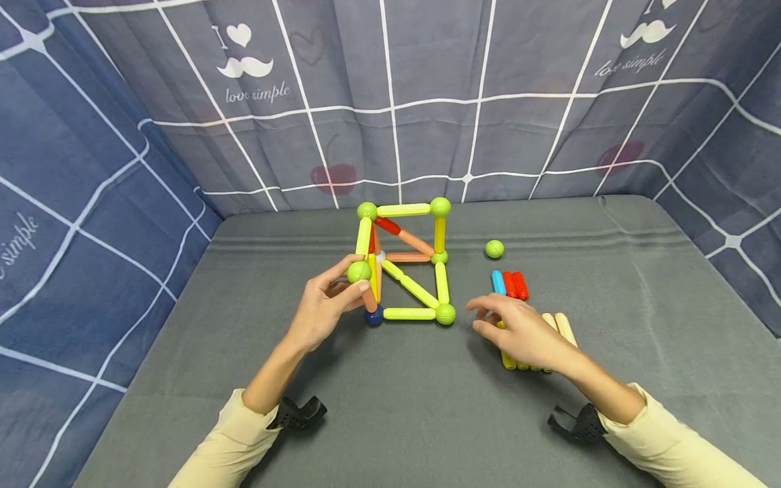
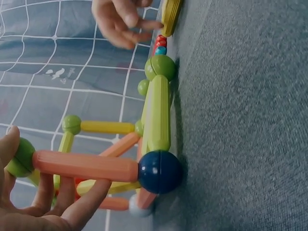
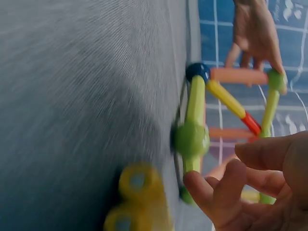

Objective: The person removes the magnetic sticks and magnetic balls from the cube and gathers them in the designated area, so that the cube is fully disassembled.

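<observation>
My left hand [image 1: 323, 301] holds a green ball [image 1: 358, 272] at the upper front left corner of a frame built of rods and balls. Below that ball an orange rod [image 2: 86, 165] stands upright, joined to a dark blue ball [image 2: 160, 172] at the base; the left fingers lie behind the rod. Light green rods [image 1: 409, 314] form part of the base, with a green ball [image 1: 445, 314] at its front right corner. To the right, my right hand [image 1: 518, 329] hovers over a row of yellow rods [image 1: 509, 361], fingers loosely bent with nothing between them, and partly hides the row.
Past the right hand lie a short blue rod [image 1: 498, 282] and short red rods [image 1: 515, 285]. One loose green ball [image 1: 495, 249] sits farther back. A checked curtain [image 1: 427, 81] hangs behind the grey cloth surface [image 1: 390, 407].
</observation>
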Motion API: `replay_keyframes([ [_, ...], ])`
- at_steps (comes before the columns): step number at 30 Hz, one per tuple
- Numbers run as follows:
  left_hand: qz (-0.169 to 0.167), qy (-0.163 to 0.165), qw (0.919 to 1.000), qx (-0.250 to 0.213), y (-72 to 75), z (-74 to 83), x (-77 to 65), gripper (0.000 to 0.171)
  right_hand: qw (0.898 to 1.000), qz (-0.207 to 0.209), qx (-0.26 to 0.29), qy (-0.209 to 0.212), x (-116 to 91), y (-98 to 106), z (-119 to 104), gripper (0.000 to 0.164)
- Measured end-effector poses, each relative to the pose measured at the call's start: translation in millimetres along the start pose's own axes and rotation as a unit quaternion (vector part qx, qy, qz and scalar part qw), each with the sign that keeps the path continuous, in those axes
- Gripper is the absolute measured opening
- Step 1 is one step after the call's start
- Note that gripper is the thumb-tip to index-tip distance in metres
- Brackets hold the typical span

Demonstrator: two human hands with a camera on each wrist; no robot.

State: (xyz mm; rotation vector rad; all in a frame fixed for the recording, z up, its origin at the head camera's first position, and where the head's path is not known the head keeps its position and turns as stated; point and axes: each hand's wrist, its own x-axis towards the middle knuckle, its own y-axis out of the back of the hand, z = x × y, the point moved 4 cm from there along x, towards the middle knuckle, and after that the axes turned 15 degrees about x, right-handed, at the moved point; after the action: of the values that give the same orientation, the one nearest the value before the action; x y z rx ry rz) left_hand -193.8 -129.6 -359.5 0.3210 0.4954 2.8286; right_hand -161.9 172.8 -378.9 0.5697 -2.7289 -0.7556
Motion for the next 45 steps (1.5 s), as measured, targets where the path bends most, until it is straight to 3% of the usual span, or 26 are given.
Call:
replay_keyframes([
  [5, -0.006, 0.001, 0.9999, -0.010, -3.7, 2.9, -3.4, 0.048, 1.000, -0.012, -0.016, 0.011, 23, -20, -5, 0.022],
  [10, -0.011, -0.003, 0.9999, -0.001, -8.1, 7.3, -7.7, 0.048, 0.998, -0.027, -0.056, -0.007, 31, -28, -3, 0.020],
  [14, -0.030, -0.004, 0.9995, -0.008, -10.4, 10.0, -13.6, 0.048, 0.996, -0.037, -0.075, -0.009, 34, -28, -2, 0.019],
  [20, -0.101, -0.012, 0.9939, -0.043, -14.7, 15.9, -19.7, 0.050, 0.996, -0.046, -0.077, -0.019, 36, -20, 1, 0.016],
  [24, -0.092, -0.025, 0.9944, -0.045, -12.6, 17.4, -16.3, 0.049, 0.996, -0.049, -0.077, -0.023, 35, -18, 2, 0.016],
  [29, -0.002, -0.027, 0.9995, 0.018, 1.0, 13.3, -0.7, 0.050, 0.996, -0.046, -0.078, -0.023, 35, -20, 2, 0.017],
  [32, 0.053, -0.017, 0.9967, 0.059, 9.7, 8.5, 14.7, 0.053, 0.996, -0.043, -0.076, -0.021, 35, -20, 3, 0.017],
  [35, 0.080, -0.001, 0.9940, 0.074, 15.2, 3.7, 31.3, 0.056, 0.996, -0.039, -0.074, -0.020, 34, -20, 4, 0.017],
  [37, 0.076, 0.010, 0.9953, 0.058, 17.4, -0.1, 42.8, 0.056, 0.996, -0.039, -0.073, -0.020, 34, -21, 4, 0.017],
  [41, 0.038, 0.031, 0.9986, -0.019, 19.2, -7.8, 63.9, 0.051, 0.996, -0.040, -0.073, -0.017, 34, -21, 3, 0.017],
  [45, 0.011, 0.041, 0.9968, -0.067, 19.1, -10.2, 76.5, 0.044, 0.996, -0.042, -0.076, -0.017, 35, -19, 2, 0.017],
])
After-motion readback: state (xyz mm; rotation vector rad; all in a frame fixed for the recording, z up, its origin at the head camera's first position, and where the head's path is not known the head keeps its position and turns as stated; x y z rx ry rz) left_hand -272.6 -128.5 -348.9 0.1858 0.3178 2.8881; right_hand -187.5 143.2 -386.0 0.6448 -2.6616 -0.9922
